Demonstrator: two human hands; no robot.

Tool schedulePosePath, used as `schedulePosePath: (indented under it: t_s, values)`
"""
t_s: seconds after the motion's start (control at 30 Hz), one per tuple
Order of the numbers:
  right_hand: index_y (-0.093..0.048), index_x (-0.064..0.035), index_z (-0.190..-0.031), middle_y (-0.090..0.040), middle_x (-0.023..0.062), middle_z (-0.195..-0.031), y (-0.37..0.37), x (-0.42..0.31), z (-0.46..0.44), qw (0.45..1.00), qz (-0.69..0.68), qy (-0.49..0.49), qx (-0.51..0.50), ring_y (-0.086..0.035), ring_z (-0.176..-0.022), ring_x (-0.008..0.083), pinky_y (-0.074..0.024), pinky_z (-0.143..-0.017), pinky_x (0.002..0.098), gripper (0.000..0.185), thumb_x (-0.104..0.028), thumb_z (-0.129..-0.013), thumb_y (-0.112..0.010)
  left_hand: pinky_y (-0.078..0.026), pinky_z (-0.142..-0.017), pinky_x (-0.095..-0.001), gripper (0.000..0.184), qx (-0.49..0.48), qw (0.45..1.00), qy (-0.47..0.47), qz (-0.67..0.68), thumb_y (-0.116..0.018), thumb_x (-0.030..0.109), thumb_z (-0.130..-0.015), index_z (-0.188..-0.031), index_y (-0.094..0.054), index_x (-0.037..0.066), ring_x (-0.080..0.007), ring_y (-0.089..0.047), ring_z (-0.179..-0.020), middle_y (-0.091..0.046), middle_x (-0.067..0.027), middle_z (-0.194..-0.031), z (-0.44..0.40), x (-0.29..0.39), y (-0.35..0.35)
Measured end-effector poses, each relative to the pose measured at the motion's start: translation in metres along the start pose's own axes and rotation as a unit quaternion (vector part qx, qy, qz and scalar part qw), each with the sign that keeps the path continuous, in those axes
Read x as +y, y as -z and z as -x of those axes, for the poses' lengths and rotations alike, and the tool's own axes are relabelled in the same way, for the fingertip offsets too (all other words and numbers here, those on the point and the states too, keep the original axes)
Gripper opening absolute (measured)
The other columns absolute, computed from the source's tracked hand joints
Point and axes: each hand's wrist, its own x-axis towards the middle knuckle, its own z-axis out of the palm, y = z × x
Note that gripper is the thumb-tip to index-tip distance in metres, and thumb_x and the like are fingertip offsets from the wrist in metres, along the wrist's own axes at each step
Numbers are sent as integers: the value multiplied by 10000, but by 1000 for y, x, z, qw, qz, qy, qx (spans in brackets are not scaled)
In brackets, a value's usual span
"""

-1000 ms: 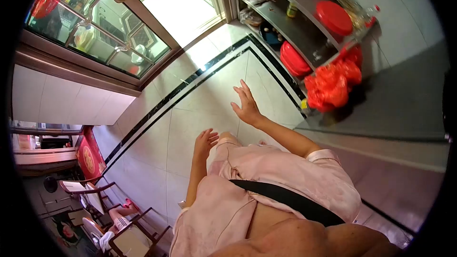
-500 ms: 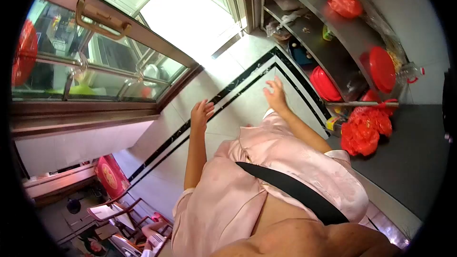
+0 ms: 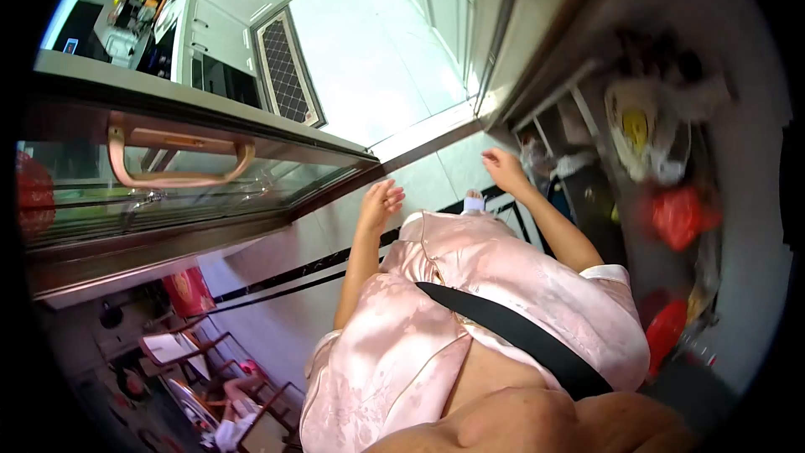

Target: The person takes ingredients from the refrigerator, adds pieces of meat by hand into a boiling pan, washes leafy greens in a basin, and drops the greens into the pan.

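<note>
On the left, we saw the glass door (image 3: 193, 99) slanting away, its loop handle (image 3: 180, 182) facing us. Below it, a seated person (image 3: 239, 390) showed near a chair (image 3: 172, 349). Past the door's upper edge lay a patterned mat (image 3: 287, 71). Our left hand (image 3: 381, 204) was free, its fingers loosely curled, just below the door's right corner in our view; we could not tell the gap. A slippered foot (image 3: 474, 203) showed between our hands. Our right hand (image 3: 506, 169) was also released, fingers bent, near the shelf unit's (image 3: 580, 113) left corner. On the shelf top, a clear bag (image 3: 629, 138) lay toward the far end and a blurred red bag (image 3: 677, 216) nearer us.
</note>
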Motion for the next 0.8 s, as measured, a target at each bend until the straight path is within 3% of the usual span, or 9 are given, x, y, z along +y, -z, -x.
schedulePosePath:
  t_s: [0.1, 0.13, 0.27, 0.37, 0.4, 0.43, 0.53, 0.67, 0.8]
  values:
    - [-582, -53, -1040, -649, 160, -895, -11, -63, -98, 994, 29, 96, -47, -634, -811, 282, -488, -722, 347, 254, -116, -798, -539, -489, -687, -329, 323, 82, 996, -42, 1, -492, 294, -903, -1103, -507, 40, -206, -609, -800, -625, -100, -905, -39, 45, -7]
    - [-590, -25, -1015, -653, 137, -874, -16, -91, -122, 992, 6, 108, -73, -633, -812, 228, -488, -723, 313, 235, -24, -806, -483, -489, -687, -329, 323, 91, 995, -44, 8, -492, 294, -903, -1103, -507, 40, -206, -609, -800, -625, -100, -905, -51, 54, -7]
    - [-593, -16, -1006, -653, 145, -854, -74, -162, -221, 967, -70, 192, -150, -639, -786, 210, -503, -693, 312, 259, 17, -792, -451, -494, -672, -317, 303, 76, 994, -33, 73, -509, 278, -897, -1089, -509, 44, -217, -611, -797, -623, -134, -955, -114, 102, 1]
    - [-595, -31, -1012, -655, 151, -879, -119, -208, -291, 942, -89, 179, -271, -646, -785, 212, -516, -682, 314, 259, 15, -812, -436, -494, -600, -305, 235, 67, 990, -9, 123, -562, 237, -868, -1016, -518, 61, -193, -611, -739, -627, -105, -852, -179, 149, 18]
    - [-595, -39, -1017, -654, 158, -894, -124, -224, -316, 933, -49, 181, -308, -650, -785, 219, -519, -682, 314, 258, 12, -824, -433, -490, -591, -306, 227, 128, 986, 9, 103, -550, 227, -870, -1015, -513, 56, -194, -607, -755, -619, -102, -844, -198, 174, 17]
    - [-592, -56, -1031, -657, 154, -873, -132, -240, -340, 919, -43, 271, -283, -656, -770, 236, -517, -675, 307, 231, -43, -838, -467, -491, -605, -303, 224, 126, 986, -1, 113, -544, 227, -874, -1013, -513, 54, -190, -607, -759, -615, -95, -847, -217, 200, 19]
    - [-587, -61, -1039, -663, 137, -823, -127, -302, -411, 913, 13, 284, -294, -658, -746, 244, -513, -663, 308, 222, -106, -834, -514, -491, -660, -284, 250, 95, 987, -67, 111, -529, 260, -889, -1026, -516, 52, -179, -609, -776, -600, -73, -882, -260, 286, 7]
    - [-611, -81, -996, -651, 127, -741, -134, -365, -503, 944, -99, 218, -228, -633, -691, 286, -493, -647, 358, 230, -194, -803, -557, -481, -688, -297, 268, 93, 987, -95, 85, -538, 267, -886, -1048, -517, 55, -186, -604, -813, -604, -76, -895, -302, 374, 2]
    - [-619, -64, -974, -652, 129, -774, -142, -411, -602, 929, -116, 292, -196, -632, -711, 280, -490, -666, 357, 216, -163, -792, -558, -473, -712, -326, 281, 123, 980, -100, 118, -558, 260, -870, -1065, -523, 61, -210, -599, -839, -605, -83, -898, -361, 431, 13]
